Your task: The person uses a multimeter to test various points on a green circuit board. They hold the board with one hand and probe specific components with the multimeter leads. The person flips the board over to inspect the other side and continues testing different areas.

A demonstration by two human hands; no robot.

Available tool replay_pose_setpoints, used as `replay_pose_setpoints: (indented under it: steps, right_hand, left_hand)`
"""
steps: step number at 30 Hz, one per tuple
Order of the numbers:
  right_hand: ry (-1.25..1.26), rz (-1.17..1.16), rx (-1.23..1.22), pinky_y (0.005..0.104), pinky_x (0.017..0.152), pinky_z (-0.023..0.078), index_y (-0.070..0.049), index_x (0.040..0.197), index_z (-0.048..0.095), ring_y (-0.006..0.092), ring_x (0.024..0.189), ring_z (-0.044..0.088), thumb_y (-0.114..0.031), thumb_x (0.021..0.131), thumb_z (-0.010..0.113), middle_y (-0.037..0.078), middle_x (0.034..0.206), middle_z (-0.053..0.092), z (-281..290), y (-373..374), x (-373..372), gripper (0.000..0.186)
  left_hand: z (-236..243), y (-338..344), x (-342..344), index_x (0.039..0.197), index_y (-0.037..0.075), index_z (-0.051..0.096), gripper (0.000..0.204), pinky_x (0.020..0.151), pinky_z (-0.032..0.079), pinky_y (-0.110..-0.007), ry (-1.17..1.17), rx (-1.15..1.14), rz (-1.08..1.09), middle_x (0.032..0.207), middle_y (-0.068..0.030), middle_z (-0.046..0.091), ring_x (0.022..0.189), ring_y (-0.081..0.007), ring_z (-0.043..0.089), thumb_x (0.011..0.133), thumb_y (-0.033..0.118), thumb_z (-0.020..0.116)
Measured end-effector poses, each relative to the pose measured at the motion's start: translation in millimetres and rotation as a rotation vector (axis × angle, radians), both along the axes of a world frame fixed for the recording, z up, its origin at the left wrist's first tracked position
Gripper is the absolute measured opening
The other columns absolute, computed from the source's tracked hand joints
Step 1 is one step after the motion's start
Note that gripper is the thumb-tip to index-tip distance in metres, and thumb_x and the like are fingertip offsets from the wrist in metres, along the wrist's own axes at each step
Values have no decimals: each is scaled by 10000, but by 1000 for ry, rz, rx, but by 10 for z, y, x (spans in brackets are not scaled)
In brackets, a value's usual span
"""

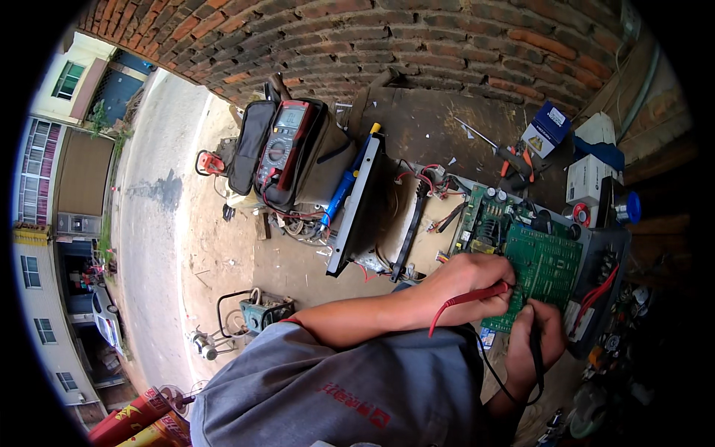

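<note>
My left hand (471, 289) is closed around a red test probe (465, 296), its tip end at a green circuit board (547, 257). In my right hand (538, 344) a black test probe (536, 350) is gripped, pointing at the lower part of the same board. The exact contact points are too small to make out. The board lies tilted over another populated board (477, 212) with capacitors and coils. Farther left, a red and grey multimeter (281, 141) rests in an open black case (304, 160), its display lit.
A blue and yellow tube-shaped tool (348, 179) leans by a black-framed panel (359, 205). Pliers with orange handles (518, 164), a screwdriver (477, 132), a blue box (547, 128) and a white box (588, 180) lie at the back right. A brick wall (387, 52) bounds the far side.
</note>
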State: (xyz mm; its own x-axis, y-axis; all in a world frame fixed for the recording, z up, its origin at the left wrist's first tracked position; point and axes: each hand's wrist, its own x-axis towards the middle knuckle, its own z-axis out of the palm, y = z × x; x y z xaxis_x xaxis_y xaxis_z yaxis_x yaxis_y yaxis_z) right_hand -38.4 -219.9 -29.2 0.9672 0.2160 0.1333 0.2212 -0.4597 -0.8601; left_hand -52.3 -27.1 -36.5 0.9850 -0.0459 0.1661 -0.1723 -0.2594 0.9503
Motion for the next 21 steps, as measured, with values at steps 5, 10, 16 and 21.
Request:
replay_pose_setpoints:
  steps: [5, 10, 16, 21]
  right_hand:
    - [-39, 33, -15, 256, 630, 467, 41, 975, 651, 87, 692, 567, -7, 902, 610, 46, 793, 644, -8, -17, 5, 96]
    - [-37, 36, -11, 258, 635, 469, 41, 974, 650, 86, 694, 570, -10, 905, 607, 45, 788, 646, -32, -35, 3, 96]
    - [-23, 36, 14, 253, 646, 473, 43, 979, 649, 86, 704, 573, -11, 907, 611, 40, 798, 648, -54, -48, 1, 98]
    - [7, 30, 20, 250, 656, 477, 40, 982, 653, 84, 717, 576, -12, 908, 616, 34, 814, 652, -11, -23, -6, 98]
  left_hand:
    - [-11, -12, -1, 900, -1, 585, 167, 664, 505, -396, -26, 18, 16, 781, -129, 603, 739, -324, 631, 781, 42, 694]
    - [-9, 11, 6, 910, 7, 617, 149, 658, 521, -360, -18, 9, 15, 811, -113, 633, 737, -273, 655, 790, 32, 701]
    - [-35, 22, -14, 900, 14, 633, 141, 631, 522, -340, -29, -107, 94, 825, -109, 659, 716, -250, 670, 796, 58, 717]
    - [-62, 42, -18, 911, 17, 637, 141, 639, 524, -339, -36, -117, 90, 827, -109, 663, 730, -250, 678, 801, 58, 716]
